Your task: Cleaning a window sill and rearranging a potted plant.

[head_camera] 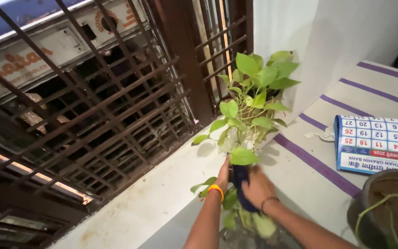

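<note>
Blue calendar sheet (377, 144) on striped cloth (309, 161); both hands' fingers around leafy plant's dark pot (241, 177).

Plant (253, 99) sits on the ledge (162, 193) right by the window grille (93, 115), which runs along the left. Wall (346, 32) is behind the plant, to the right. Both hands are at the plant's base, w/ the pot (240, 180) between them: left hand (223, 175) on the grille side, right hand (256, 186) opp. Calendar (377, 143) lies flat on the cloth (328, 133), right of the plant. 2nd pot w/ soil (388, 212) is in front of the calendar, bottom right corner.
</note>
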